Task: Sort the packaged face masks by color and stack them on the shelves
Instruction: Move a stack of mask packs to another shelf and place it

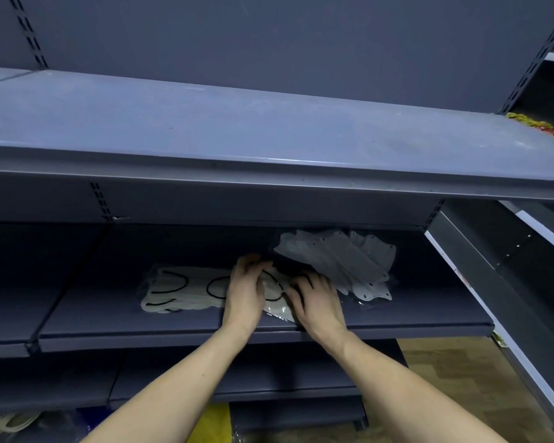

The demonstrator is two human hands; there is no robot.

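- Bottom edge, 7 o'clock: cream masks point(5, 422), cut off by the frame; beside them at 6 o'clock a yellow item point(213, 425), partly hidden behind the left forearm, kind not discernible.
- Lower shelf point(269, 383): dark, mostly screened by both forearms.
- Middle shelf point(397, 327): grey metal, carries the packets.
- Left hand point(245, 290): fingers curled onto the cream masks with black ear loops point(179, 290); fingertips blurred, a true grip cannot be told.
- Right hand point(317, 298): fingers bent, pressing the same packet pile's right end; what lies beneath is hidden.
- White masks pile point(343, 262): at 1 o'clock of the hands, fanned, in clear wrap, rear part shadowed.
- Upper shelf point(269, 132): bare grey surface.
- Far right, 2 o'clock: colourful wrappers point(539, 126), cut off.
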